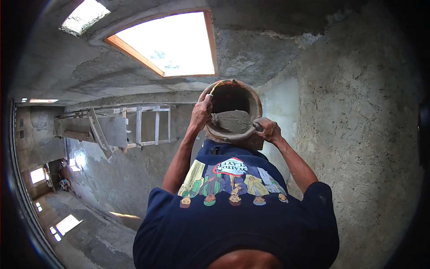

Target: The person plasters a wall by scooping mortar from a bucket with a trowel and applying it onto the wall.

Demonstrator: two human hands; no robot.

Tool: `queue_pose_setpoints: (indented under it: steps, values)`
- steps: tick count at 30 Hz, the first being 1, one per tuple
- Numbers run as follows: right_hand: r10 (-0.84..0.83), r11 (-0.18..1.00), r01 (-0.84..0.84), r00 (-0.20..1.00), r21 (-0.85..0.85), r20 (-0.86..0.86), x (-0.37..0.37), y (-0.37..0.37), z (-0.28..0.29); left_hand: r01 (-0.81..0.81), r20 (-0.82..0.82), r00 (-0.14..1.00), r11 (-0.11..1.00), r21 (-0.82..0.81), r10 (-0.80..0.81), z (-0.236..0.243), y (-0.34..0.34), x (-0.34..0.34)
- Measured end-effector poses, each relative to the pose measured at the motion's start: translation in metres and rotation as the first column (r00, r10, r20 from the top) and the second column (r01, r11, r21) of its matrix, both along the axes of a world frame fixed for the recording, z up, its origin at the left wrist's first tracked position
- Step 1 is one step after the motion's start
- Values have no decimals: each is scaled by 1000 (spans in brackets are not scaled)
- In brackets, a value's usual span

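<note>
A round, mortar-smeared bucket [256, 99] sits in front of my body with its mouth facing up toward me. Wet grey mortar [233, 121] lies heaped in its near part, while the far inside is dark. My left hand [201, 112] is closed at the bucket's left rim, beside a thin yellow-green strip [216, 87] that runs along the edge. At the right rim my right hand [268, 130] is curled into a fist. A dark, rounded end shows by its thumb; what it belongs to is hidden. Grey mortar coats the fingers of both hands.
A rough plastered wall [354, 134] rises close on my right. Wooden scaffolding with a ladder-like frame [154, 125] and boards [101, 130] stands to the left. Ahead is a wood-framed window opening [174, 45]. Grey floor [94, 228] stretches away at the lower left.
</note>
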State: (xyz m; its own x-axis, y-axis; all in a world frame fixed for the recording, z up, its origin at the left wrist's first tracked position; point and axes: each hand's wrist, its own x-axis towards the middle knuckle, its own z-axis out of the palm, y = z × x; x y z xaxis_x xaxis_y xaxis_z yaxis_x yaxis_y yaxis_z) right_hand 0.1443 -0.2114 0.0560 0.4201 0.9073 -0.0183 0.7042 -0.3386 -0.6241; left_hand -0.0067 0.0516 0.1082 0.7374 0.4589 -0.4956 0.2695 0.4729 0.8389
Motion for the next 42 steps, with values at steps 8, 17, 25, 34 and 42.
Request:
queue_pose_setpoints:
  steps: [8,17,25,34,42]
  values:
    - [-175,956,162,984,245,34,39,-17,-8,-14,36,999,999,-53,16,26,-11,18]
    - [-274,954,193,869,228,412,165,44,123,238,-91,971,912,333,-220,39,-23,34]
    - [-211,882,-20,877,471,432,288,134,269,438,-270,899,676,593,-345,86,-29,34]
    - [-240,843,-153,750,516,616,371,219,345,402,-323,915,632,663,-243,100,-16,30]
    - [-177,924,165,984,345,2,385,230,354,320,-332,933,736,597,-137,94,-13,23]
